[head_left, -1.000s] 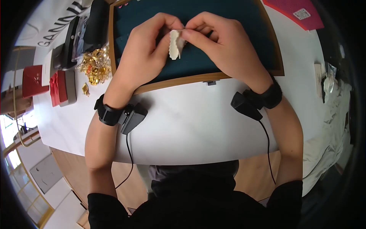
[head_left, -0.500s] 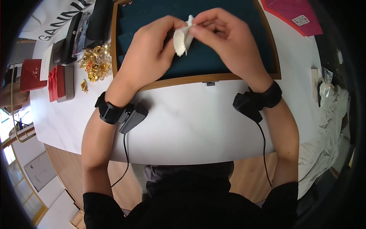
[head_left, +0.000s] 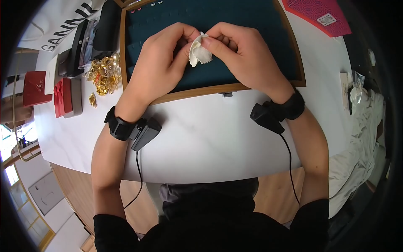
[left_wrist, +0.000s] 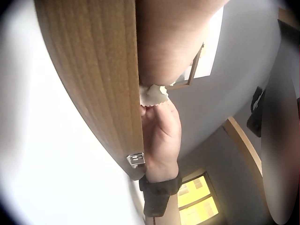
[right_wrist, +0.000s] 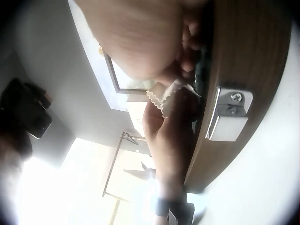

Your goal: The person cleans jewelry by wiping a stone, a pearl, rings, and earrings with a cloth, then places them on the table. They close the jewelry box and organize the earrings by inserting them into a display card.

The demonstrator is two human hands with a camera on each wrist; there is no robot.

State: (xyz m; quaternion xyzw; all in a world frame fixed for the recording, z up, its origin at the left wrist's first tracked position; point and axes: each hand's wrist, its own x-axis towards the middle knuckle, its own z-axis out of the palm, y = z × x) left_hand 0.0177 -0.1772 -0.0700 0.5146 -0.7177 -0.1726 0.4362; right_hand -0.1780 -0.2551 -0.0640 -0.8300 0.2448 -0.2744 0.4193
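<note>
A small cream cloth with zigzag-cut edges is bunched between both hands, over the dark green lined tray with a wooden rim. My left hand pinches its left side between thumb and curled fingers. From the other side my right hand pinches the cloth near its top, thumb pressed on it. The fingertips of both hands meet there and hide whatever may lie in the folds. In the right wrist view the cloth's zigzag edge sticks out between the hands.
Left of the tray lie a heap of gold-coloured jewellery, a single gold piece, a red box with a bow and dark cases. Small earrings sit at the tray's far edge. A pink packet lies at right.
The cloth rose slightly with its top end pointing up, then came back down and now hangs more spread out. Both hands stay on it, the right shifting a little.
</note>
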